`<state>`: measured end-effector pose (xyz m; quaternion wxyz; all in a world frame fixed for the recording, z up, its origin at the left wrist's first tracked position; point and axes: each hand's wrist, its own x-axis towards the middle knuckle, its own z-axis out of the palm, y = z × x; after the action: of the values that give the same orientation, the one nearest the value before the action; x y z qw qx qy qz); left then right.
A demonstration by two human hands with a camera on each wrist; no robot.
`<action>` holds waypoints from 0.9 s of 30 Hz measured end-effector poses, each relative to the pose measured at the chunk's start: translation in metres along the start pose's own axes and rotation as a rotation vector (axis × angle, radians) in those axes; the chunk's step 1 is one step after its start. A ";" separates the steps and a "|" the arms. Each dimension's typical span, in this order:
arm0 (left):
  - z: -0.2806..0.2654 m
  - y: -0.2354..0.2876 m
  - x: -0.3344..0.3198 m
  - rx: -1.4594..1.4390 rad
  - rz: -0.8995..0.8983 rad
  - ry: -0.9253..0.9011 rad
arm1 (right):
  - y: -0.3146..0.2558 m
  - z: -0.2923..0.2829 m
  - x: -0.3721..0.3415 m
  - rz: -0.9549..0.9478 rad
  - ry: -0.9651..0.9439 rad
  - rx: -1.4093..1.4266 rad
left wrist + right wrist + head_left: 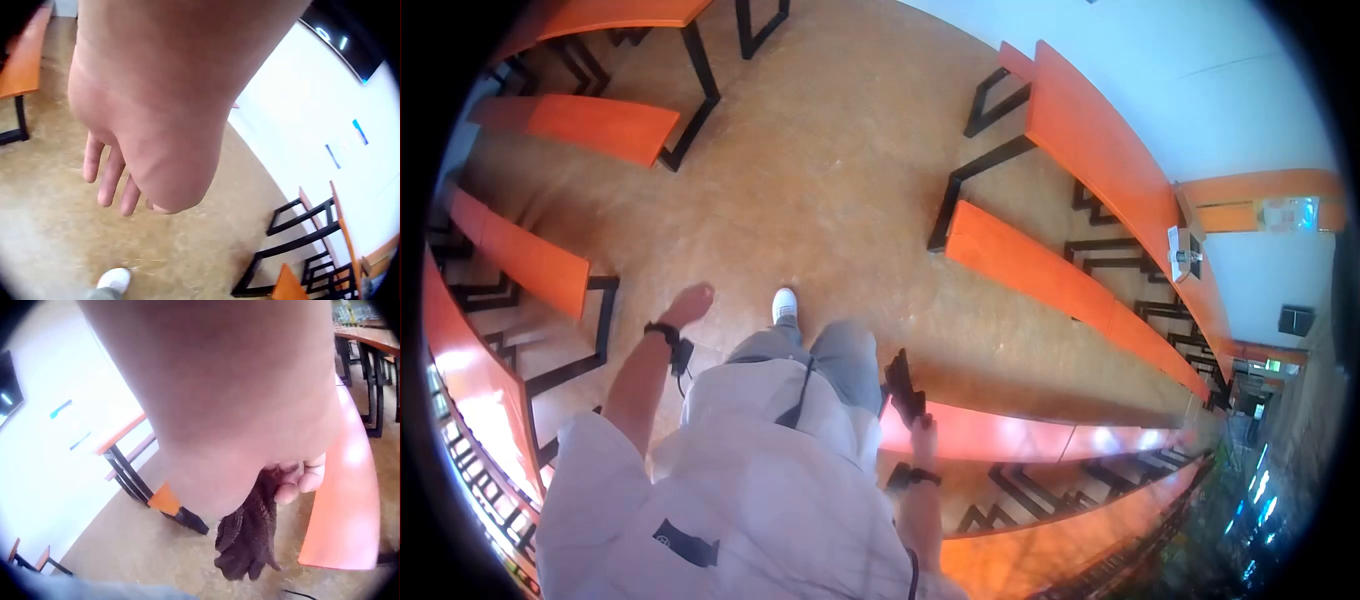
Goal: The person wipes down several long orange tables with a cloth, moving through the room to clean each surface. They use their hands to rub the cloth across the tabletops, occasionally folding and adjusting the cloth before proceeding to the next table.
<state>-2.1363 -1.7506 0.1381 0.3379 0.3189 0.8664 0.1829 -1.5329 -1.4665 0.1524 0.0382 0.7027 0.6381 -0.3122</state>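
Note:
My right hand (924, 437) grips a dark brown cloth (903, 388) at the person's right side. In the right wrist view the crumpled cloth (249, 534) hangs below the curled fingers (310, 478), its lower end in loose folds. The palm side of that grip is partly hidden by the wrist. My left hand (687, 305) is held out on the other side with nothing in it. Seen in the left wrist view, its fingers (111, 181) hang loosely over the floor.
Orange tables (1090, 130) and benches (1040, 275) on black metal legs line both sides. One bench (1000, 430) runs close by the right hand. Brown floor (830, 150) stretches ahead of the white shoe (784, 304). A white wall (300, 106) carries a dark screen (350, 37).

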 end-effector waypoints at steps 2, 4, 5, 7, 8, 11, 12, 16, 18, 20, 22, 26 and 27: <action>-0.064 0.095 0.040 -0.114 0.044 0.019 | -0.016 0.003 0.001 0.061 -0.021 -0.046; -0.096 0.150 0.080 -0.179 0.046 0.023 | -0.026 0.007 0.000 0.121 -0.044 -0.105; -0.108 0.165 0.095 -0.120 0.091 -0.004 | -0.017 0.012 0.003 0.131 -0.054 -0.092; -0.123 0.194 0.133 -0.004 0.189 -0.050 | -0.027 0.012 0.022 0.305 -0.148 -0.162; -0.115 0.180 0.152 -0.012 0.230 -0.034 | -0.001 0.029 0.036 0.334 -0.148 -0.201; -0.106 0.131 0.197 -0.015 0.275 0.059 | -0.047 0.012 0.102 0.256 -0.249 -0.332; -0.114 0.126 0.198 -0.086 0.161 -0.007 | -0.079 0.001 0.118 0.293 -0.225 -0.250; -0.094 0.036 0.194 -0.050 -0.212 0.055 | -0.206 -0.020 0.220 -0.028 -0.102 -0.174; -0.073 -0.018 0.179 -0.329 -0.381 0.042 | -0.268 -0.029 0.273 -0.111 -0.177 -0.222; -0.077 0.011 0.198 -0.426 -0.431 0.002 | -0.362 -0.036 0.395 -0.204 -0.148 0.059; -0.087 0.047 0.194 -0.519 -0.499 -0.018 | -0.454 -0.092 0.439 -0.386 -0.021 0.081; -0.121 0.145 0.271 -0.447 -0.364 0.017 | -0.584 -0.196 0.524 -0.508 0.460 0.253; -0.130 0.160 0.302 -0.424 -0.325 0.043 | -0.612 -0.223 0.540 -0.457 0.508 0.280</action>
<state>-2.3307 -1.4425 0.1732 0.4037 0.0940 0.8555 0.3103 -2.0149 -0.7823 0.2792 -0.2886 0.5955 0.7189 -0.2128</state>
